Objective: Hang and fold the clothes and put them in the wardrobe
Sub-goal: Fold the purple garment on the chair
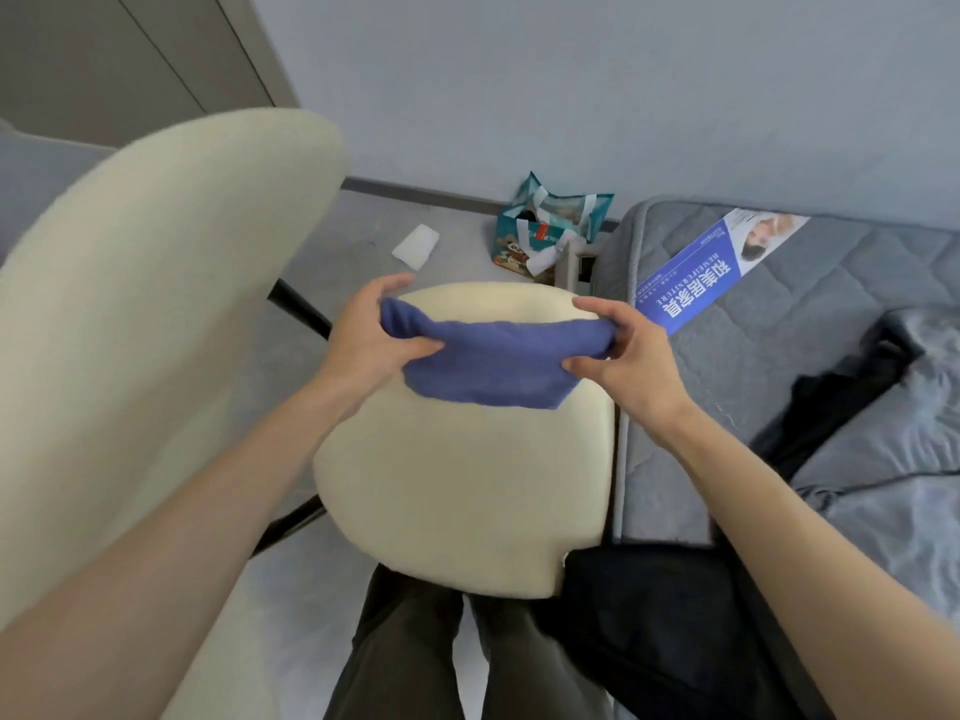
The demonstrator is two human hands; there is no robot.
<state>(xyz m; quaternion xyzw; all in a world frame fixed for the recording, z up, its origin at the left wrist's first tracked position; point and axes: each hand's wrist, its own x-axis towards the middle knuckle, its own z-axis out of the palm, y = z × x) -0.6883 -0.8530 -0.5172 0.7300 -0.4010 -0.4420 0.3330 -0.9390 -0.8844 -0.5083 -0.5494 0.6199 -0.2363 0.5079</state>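
A small blue cloth [488, 363] is stretched between both hands just above the far part of a cream chair seat [452, 491]. My left hand [371, 340] pinches its left end, thumb below and fingers curled over the top. My right hand [621, 350] pinches its right end the same way. The cloth's lower edge hangs onto the seat. A black garment [649, 615] lies at the seat's right, over the bed edge, and another dark garment [831, 407] lies further right on the bed.
The chair's cream backrest [135, 314] rises at the left. A grey mattress [779, 324] with a blue label [696, 280] and grey bedding [898, 459] fills the right. A patterned bag [545, 226] and a white paper [415, 244] lie on the floor by the wall. A grey door panel [104, 59] stands top left.
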